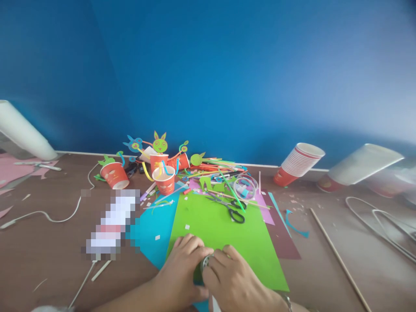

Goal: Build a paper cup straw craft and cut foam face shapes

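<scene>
Decorated cups stood at the back while a small round object was worked between two hands

Near the front edge, the left hand [188,256] was clamped around a small round object [200,272], and the right hand [231,269] was closed on its rim from the right. The two hands met there, over the near end of a green sheet [224,236]; fingers covered most of the object, so what it was could not be told.

Some pieces looked finished. At the far left of centre, a green rabbit face [160,143] stood above a red cup [159,161], with a blue cut-out [134,144] just left of it. Another cup [114,175], farther left, leaned over with green shapes at its rim, and a nearer cup [165,183] held bent straws.

Much seemed unused. The green sheet lay broad and largely whole, partly over a blue sheet [155,232] on its left. A stack of cups [300,164] leaned at the far right, bearing no cut-outs. Open scissors [234,209] lay on the sheet's far part, near green offcuts [212,185] and loose straws [221,166]. The piece in hand appeared unfinished; how much it lacked could not be judged.
</scene>
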Motion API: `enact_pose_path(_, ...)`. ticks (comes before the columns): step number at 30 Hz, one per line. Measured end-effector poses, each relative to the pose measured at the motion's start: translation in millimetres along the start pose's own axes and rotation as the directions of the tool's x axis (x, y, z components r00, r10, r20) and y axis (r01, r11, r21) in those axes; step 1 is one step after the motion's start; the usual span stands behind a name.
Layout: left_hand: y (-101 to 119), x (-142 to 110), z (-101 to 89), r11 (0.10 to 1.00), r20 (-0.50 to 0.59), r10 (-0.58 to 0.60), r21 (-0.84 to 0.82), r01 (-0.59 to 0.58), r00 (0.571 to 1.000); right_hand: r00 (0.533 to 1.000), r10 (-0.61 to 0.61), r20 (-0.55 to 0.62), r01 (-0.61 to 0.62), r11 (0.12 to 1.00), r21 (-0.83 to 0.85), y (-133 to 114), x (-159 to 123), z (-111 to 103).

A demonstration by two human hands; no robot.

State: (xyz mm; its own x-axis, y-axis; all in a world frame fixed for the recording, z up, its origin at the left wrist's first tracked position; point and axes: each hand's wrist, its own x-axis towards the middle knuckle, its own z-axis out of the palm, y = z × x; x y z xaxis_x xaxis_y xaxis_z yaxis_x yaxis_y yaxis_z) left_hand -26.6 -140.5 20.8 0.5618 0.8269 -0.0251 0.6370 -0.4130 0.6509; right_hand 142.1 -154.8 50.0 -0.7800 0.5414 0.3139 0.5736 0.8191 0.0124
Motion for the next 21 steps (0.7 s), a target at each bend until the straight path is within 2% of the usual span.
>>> enact_pose_path(3, 0, -1, 1.9, 1.000, -0.048, 0.010, 0.014, -0.009, 0.999, 0.984, 0.119, 0.130, -0.125, 0.991, 0.041, -2, 11, -6)
enact_pose_path(6, 1, -1, 1.4, 1.000, -0.062, 0.011, 0.017, -0.010, 0.998, 0.894, 0.296, 0.337, -0.344, 0.934, 0.093, 2, 24, -13)
enact_pose_path(8, 2, -1, 0.0, 1.000, -0.059, -0.002, 0.016, 0.002, 0.998, 0.840, 0.341, 0.423, -0.425, 0.897, 0.121, 8, 30, -16)
enact_pose_path(12, 5, 0, -4.4, 1.000, -0.002, -0.028, -0.003, 0.028, 1.000, 0.783, 0.412, 0.466, -0.548, 0.811, 0.205, 22, 33, -10)
enact_pose_path(16, 8, 2, -9.0, 0.998, 0.054, -0.059, 0.001, 0.059, 0.997, 0.694, 0.482, 0.534, -0.705, 0.606, 0.368, 27, 24, -2)
enact_pose_path(17, 8, 3, -10.0, 0.998, 0.067, -0.065, 0.009, 0.065, 0.996, 0.688, 0.486, 0.539, -0.719, 0.560, 0.412, 27, 21, -1)
enact_pose_path(19, 10, 4, -11.5, 0.997, 0.087, -0.072, 0.022, 0.071, 0.994, 0.705, 0.476, 0.525, -0.708, 0.503, 0.495, 26, 14, -3)
enact_pose_path(21, 11, 4, -12.1, 0.997, 0.095, -0.077, 0.026, 0.075, 0.992, 0.748, 0.459, 0.480, -0.664, 0.508, 0.549, 24, 7, -6)
